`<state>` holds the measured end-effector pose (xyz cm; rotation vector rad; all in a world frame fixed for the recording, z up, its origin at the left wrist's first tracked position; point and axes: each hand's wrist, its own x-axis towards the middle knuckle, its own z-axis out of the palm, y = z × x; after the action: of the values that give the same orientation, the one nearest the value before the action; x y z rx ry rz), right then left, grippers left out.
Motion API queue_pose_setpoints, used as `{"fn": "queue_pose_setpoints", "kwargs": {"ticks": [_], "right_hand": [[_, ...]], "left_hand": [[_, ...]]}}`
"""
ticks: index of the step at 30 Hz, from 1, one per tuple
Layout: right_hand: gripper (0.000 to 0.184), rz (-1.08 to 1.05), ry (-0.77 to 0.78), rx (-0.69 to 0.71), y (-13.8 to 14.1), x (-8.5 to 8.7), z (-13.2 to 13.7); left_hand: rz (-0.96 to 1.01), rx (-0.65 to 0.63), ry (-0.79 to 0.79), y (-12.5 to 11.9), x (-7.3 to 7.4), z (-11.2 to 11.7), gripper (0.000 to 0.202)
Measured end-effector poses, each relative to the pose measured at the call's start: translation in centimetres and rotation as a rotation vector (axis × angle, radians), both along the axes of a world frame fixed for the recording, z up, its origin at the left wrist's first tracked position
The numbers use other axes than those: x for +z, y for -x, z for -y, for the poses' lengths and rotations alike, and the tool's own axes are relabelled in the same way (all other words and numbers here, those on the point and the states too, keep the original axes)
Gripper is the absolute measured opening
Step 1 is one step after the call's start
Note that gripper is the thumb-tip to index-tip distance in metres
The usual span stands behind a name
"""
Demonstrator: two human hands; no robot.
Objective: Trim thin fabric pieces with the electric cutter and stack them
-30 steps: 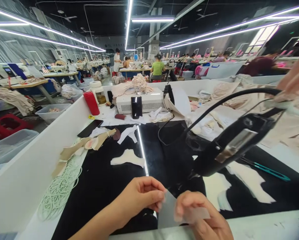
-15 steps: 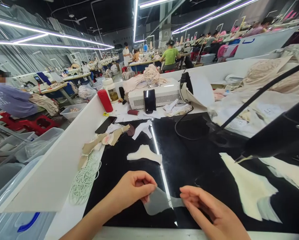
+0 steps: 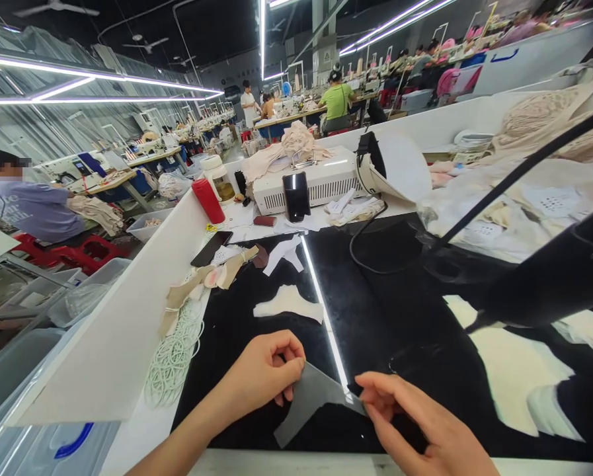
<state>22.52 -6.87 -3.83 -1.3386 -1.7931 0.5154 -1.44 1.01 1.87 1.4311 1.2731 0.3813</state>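
A thin, see-through grey cut piece (image 3: pixel 312 395), like sheer fabric or film, is stretched between my hands over the black tabletop (image 3: pixel 380 311). My left hand (image 3: pixel 266 370) pinches its upper left corner between thumb and fingers. At its narrow right end, my right hand (image 3: pixel 415 413) holds the tip between thumb and forefinger. Just beyond my hands lies a small pile of cream cut pieces (image 3: pixel 289 303) with a curved lower edge. To the right, a larger stack of cream pieces (image 3: pixel 519 370) rests partly under a dark machine arm (image 3: pixel 549 284).
Along the left edge are a coil of pale green cord (image 3: pixel 174 360), fabric scraps (image 3: pixel 187 297) and a dark phone (image 3: pixel 211 248). At the back, another phone (image 3: pixel 296 197) leans on a white box (image 3: pixel 316 182). A black cable (image 3: pixel 358 251) loops across the surface. Plastic bags (image 3: pixel 474 198) sit at right.
The sheer piece has swung round: its lobe now hangs lower left, with its upper edge pulled straight between both hands. The view has shifted slightly; both hands keep their grip.
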Motion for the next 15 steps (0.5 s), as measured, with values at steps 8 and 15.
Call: {"fn": "queue_pose_setpoints", "kwargs": {"ticks": [8,15], "right_hand": [[0.028,0.314,-0.363,-0.048,0.0,-0.2,-0.9],[0.033,0.296,-0.357,-0.03,0.3,-0.3,-0.6]], "left_hand": [[-0.239,-0.011,-0.413,-0.5,-0.6,-0.3,0.011],[-0.363,-0.282,-0.795,0.0,-2.4,0.7,0.024]]}}
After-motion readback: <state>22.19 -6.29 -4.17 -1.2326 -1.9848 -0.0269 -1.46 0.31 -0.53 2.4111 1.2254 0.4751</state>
